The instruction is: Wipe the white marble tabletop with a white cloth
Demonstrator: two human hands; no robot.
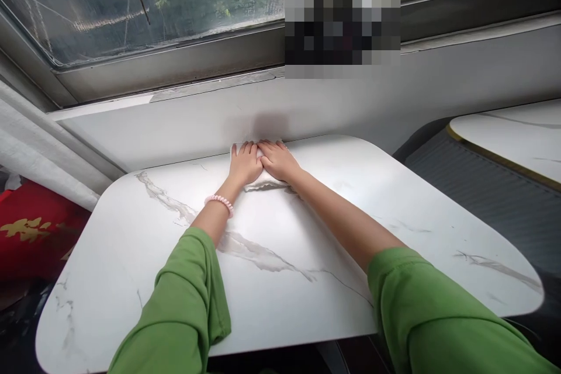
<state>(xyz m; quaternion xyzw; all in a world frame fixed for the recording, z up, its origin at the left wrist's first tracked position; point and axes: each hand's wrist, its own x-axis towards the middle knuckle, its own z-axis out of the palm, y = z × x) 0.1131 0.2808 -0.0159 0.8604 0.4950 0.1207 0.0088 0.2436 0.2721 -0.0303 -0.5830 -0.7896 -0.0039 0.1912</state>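
A folded white cloth (pixel 267 181) lies on the marble-patterned white table (pixel 280 304), at the far edge by the wall. My left hand (pixel 246 163) rests flat on the cloth's left part, fingers stretched out and pointing at the wall. Beside it, my right hand (pixel 279 160) presses flat on the right part, its thumb touching the left hand. Both hands are open, palms down, with the cloth beneath them. A pink coiled band (pixel 219 204) circles my left wrist. Most of the cloth is hidden under the hands.
A white wall panel (pixel 184 128) and a framed window (pixel 210 6) rise behind the table. A white curtain (pixel 44 146) and a red bag (pixel 35 228) are at the left. To the right stand a grey ribbed surface (pixel 464 187) and another white tabletop (pixel 521 134).
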